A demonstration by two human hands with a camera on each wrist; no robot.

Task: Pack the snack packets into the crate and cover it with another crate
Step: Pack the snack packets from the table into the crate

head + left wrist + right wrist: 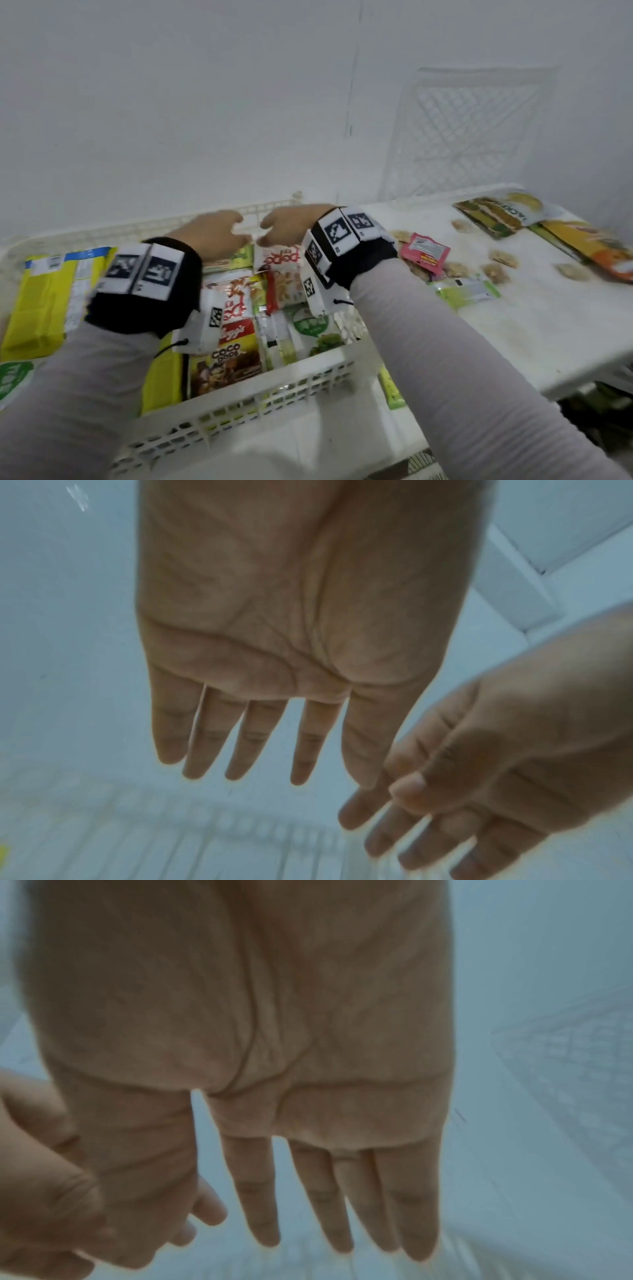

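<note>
A white lattice crate point(239, 404) sits in front of me, filled with snack packets: a yellow bag point(44, 301), a Coco Pops box point(226, 363) and a red-and-white packet point(279, 262). Both hands hover side by side above the crate's far half. My left hand point(212, 236) is empty, its fingers straight point(240, 739). My right hand point(291, 222) is empty too, its fingers straight point(325, 1191). A second white crate point(469, 130) leans upright against the wall at the back right.
To the right of the crate, the white table point(534, 335) holds loose items: a pink sachet point(424, 251), a green packet point(466, 291), larger pouches point(507, 212) at the far edge and several small biscuit packs. A green packet point(390, 387) lies beside the crate's right wall.
</note>
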